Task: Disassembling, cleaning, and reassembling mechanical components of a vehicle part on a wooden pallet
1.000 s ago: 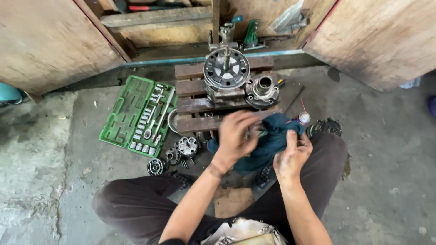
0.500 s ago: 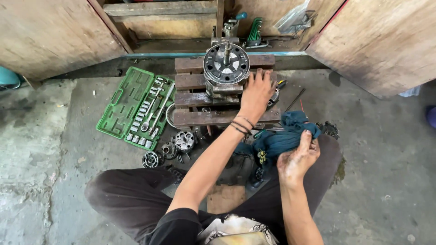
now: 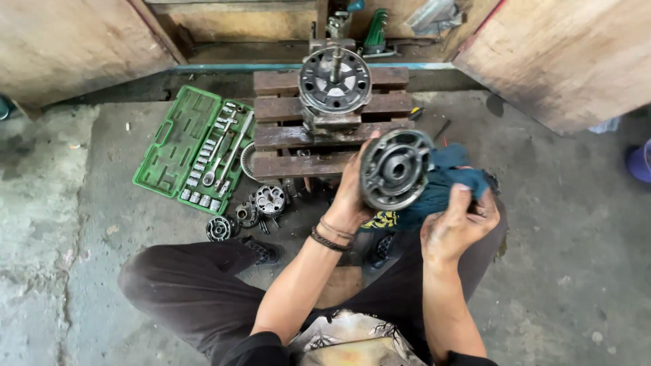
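Looking down from the head: left hand (image 3: 352, 196) gripping the round metal part (image 3: 395, 168), holding it up on edge, flat face toward the camera. Right hand (image 3: 461, 224) just right of that part, fingers curling around the blue rag (image 3: 441, 186), touching its back.

We note soft, even daylight, no glare; shadows faint under the pallet (image 3: 332, 139) and toolbox (image 3: 193, 149). Sharp at centre. Wide-angle bending at edges; floor (image 3: 569, 271) pale, doorway recess above dim.
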